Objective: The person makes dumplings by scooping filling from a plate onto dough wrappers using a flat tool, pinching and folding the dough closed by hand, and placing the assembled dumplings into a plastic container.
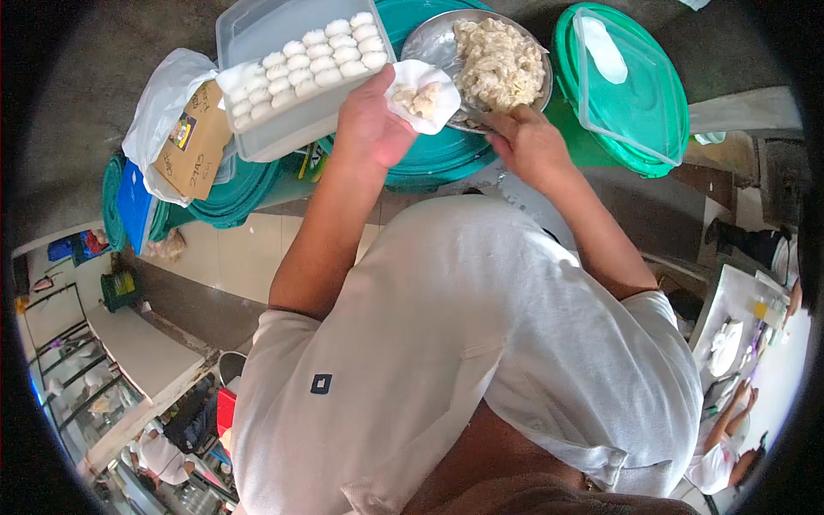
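My left hand [371,124] is closed around the edge of a thin white dumpling wrapper [449,104], which lies opened out with a small lump of pale filling [421,100] on it. Just to the right, my right hand [534,148] grips a metal utensil [471,115] at the rim of a metal bowl [432,40]. Its exact kind is hard to make out, as the fingers cover most of it. A large heap of chunky filling [500,62] fills the bowl's right side. Rows of white dumplings [316,62] sit in a clear plastic container [283,142] beyond my left hand.
A green tub [675,129] with a clear lid [639,120] stands on the right. On the left are a white plastic bag [163,94] and a cardboard piece with writing [194,142]. The bowl rests on a green round lid [455,159]. Other people are in the background.
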The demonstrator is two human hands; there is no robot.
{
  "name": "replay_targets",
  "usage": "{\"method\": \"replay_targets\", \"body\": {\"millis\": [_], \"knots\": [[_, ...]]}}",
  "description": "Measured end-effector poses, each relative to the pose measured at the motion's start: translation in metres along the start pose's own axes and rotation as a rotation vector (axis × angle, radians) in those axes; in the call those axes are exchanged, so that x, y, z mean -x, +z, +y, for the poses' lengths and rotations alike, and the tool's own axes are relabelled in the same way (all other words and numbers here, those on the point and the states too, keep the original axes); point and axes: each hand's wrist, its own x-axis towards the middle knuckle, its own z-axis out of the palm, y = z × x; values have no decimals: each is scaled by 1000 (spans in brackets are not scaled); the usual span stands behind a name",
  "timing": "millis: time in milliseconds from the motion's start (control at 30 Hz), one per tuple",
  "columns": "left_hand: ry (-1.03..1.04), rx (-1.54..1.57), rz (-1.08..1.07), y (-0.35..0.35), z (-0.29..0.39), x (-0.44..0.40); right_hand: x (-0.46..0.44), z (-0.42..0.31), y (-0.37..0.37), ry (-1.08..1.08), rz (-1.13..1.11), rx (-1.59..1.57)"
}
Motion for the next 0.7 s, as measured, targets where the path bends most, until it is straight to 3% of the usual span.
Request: {"method": "replay_targets", "body": {"millis": [33,100,133,333,467,567,633,700], "knots": [[-20,5,-44,1,-1,1,-4,-9,0,0,0,1],[-30,-6,-22,8,-4,7,-12,-31,-2,-56,201,-428],[-37,-18,1,11,-6,8,-15,-36,-1,-101,205,-492],[-58,-44,-84,3,-8,14,-25,-50,-4,-217,352,-421],[-76,-113,-18,6,-7,26,-30,-48,-3,-265,380,-482],[-20,-266,55,2,-9,31,-30,-49,-6,-218,304,-551],[24,-278,55,2,-11,33,-30,-52,-7,25,251,-675],[26,-274,56,1,-13,33,-34,-48,-7,138,154,-807]]}}
